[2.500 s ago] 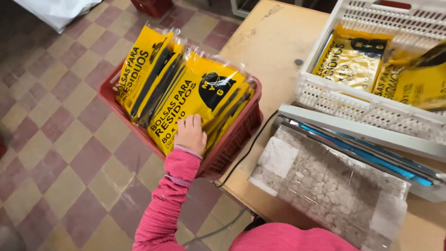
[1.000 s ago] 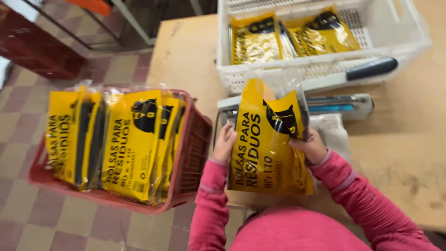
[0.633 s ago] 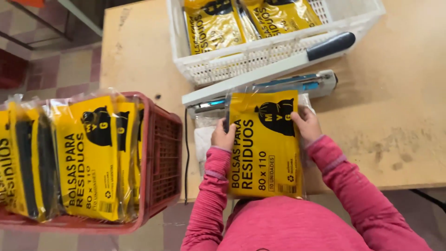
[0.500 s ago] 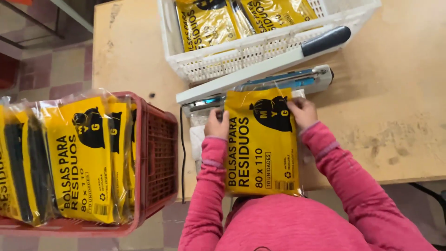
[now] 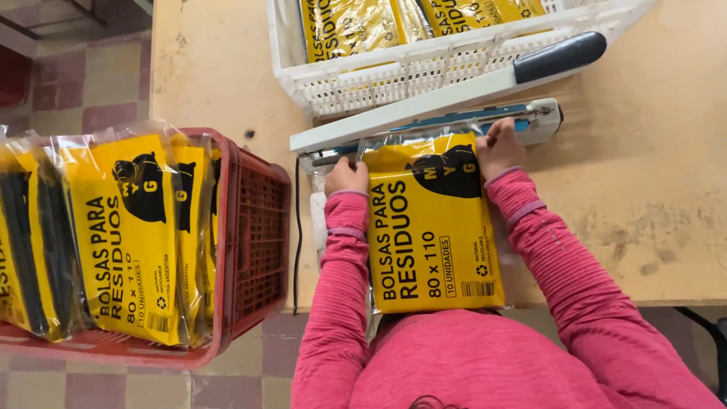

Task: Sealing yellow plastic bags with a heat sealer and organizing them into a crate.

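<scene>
A wooden table (image 5: 219, 68) holds a white basket (image 5: 424, 72) of yellow packs. Beside it stands a red crate (image 5: 257, 235) full of the same. A yellow pack (image 5: 432, 227) lies flat, its top edge under the raised sealer arm (image 5: 454, 91). The left hand (image 5: 347, 176) and right hand (image 5: 500, 145) pinch its upper corners, fingers curled closed.
</scene>
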